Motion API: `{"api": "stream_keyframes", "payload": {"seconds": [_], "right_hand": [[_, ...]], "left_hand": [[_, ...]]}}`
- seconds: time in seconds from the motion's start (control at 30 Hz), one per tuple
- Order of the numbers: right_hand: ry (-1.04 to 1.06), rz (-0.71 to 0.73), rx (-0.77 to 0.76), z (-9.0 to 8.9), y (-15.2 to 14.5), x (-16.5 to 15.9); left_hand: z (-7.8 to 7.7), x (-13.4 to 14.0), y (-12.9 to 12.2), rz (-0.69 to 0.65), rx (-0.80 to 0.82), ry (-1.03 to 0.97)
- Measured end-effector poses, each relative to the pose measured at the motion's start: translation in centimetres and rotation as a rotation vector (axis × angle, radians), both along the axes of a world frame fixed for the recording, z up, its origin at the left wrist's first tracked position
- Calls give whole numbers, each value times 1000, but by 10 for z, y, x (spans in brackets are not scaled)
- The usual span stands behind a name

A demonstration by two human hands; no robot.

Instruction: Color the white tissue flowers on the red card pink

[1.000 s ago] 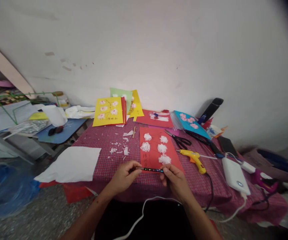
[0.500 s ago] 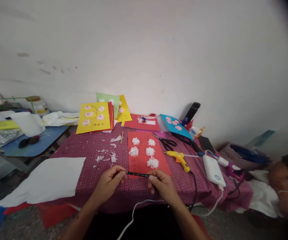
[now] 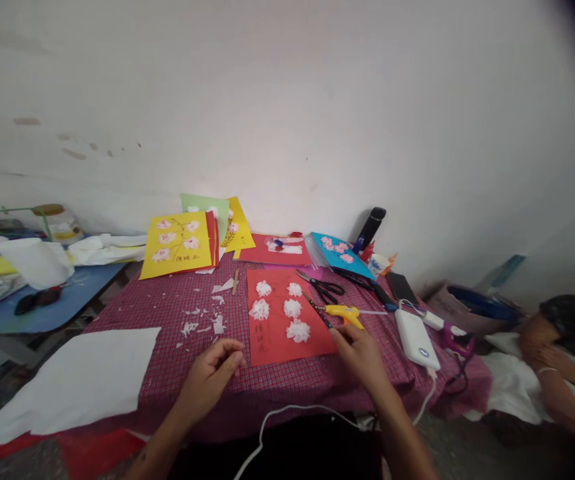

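My right hand (image 3: 360, 353) is closed on a slim dark pen (image 3: 321, 315) with coloured specks. The pen slants up and left, its far end over the right part of the red card (image 3: 272, 350). White crinkled paper flowers (image 3: 298, 331) stand in two columns on this card, and dark handwriting marks its lower left. Just left of the card hovers my left hand (image 3: 212, 377), fingers loosely curled, thumb apart, nothing visible in it. A yellow glue gun (image 3: 343, 311) lies beside my right hand, its handle partly hidden. Black-handled scissors (image 3: 324, 288) lie above it.
White paper scraps (image 3: 217, 325) and a white sheet (image 3: 82, 373) lie to the left. Flower cards, including a yellow one (image 3: 177, 263), stand behind. A white power bank (image 3: 417, 340) trails a cable at right. Another person's arm (image 3: 557, 393) is at the far right.
Both hands held the pen level between them; now only my right hand has it, moved right and tilted over the card. My left hand has come away from it.
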State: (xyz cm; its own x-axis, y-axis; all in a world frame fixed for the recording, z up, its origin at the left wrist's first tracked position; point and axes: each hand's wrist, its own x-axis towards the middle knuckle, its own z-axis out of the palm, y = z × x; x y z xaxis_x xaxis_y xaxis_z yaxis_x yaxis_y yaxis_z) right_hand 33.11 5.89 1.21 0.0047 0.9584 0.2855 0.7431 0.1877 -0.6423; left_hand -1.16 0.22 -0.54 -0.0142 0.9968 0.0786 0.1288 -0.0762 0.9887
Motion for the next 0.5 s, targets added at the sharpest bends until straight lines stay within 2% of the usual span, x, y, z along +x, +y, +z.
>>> {"api": "stream_keyframes", "payload": {"seconds": [0.13,0.33,0.4,0.5], "right_hand": [[-215,-92,-107,-8,12,17],[-412,-170,-254,-3,14,1],[-428,-198,-237,2,17,4],[-460,-277,-135,8,24,22]], "left_hand": [[3,1,-1,-6,1,32],[3,1,-1,-13,9,97],[4,0,-1,-11,-1,112],[3,0,0,-19,-11,131]]}}
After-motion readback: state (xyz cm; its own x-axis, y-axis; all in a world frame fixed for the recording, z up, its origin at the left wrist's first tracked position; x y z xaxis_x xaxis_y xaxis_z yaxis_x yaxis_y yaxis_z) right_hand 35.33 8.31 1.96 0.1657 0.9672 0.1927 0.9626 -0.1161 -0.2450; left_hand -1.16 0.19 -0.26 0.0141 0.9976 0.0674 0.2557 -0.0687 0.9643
